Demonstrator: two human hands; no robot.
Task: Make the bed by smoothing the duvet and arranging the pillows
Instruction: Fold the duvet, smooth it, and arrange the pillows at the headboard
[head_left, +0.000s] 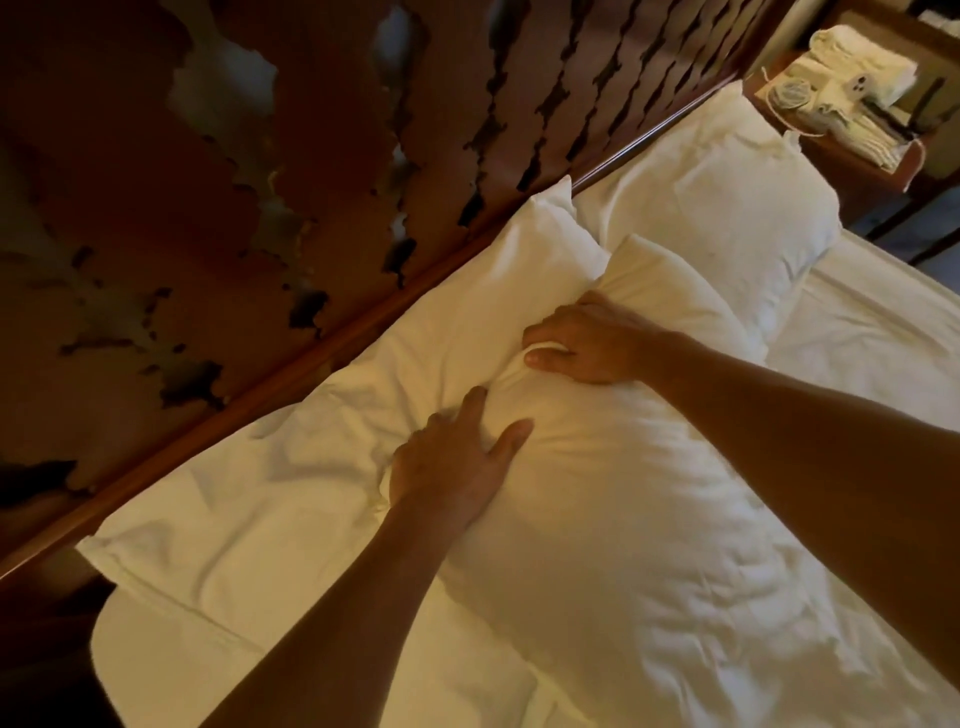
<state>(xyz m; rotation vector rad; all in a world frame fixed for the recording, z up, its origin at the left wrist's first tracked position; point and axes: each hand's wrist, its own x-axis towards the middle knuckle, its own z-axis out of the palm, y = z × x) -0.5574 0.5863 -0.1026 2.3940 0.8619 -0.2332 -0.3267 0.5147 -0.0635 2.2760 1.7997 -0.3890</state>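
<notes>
A wide bed covered in a creased white cotton sheet (878, 343) fills the lower right of the view, lit by warm yellowish light. Along its head runs a dark reddish-brown wooden headboard (322, 332), and above it rises a tall brown panel (156, 182) pierced by ragged, irregular cut-outs, some showing pale and others black.

Three pillows lie at the head of the bed. The large plump white pillow (597, 519) nearest the camera rests on a flatter white pillow (249, 499) that sits against the headboard. A further white pillow (727, 208) lies beyond them, toward the far corner.

The left hand (447, 467) presses down on the near pillow at its headboard-side edge, fingers spread and mostly straight, so its grip is loose and closes round nothing. The right hand (587, 343) is on the upper end of the same pillow, thumb and curled fingers pinching a bunched fold of its white cover.

In the upper right corner stands a reddish-brown wooden bedside desk (852, 171) just beside the bed, carrying a stack of folded cream towels (862, 67) and a small white device (860, 88) whose kind cannot be told.
</notes>
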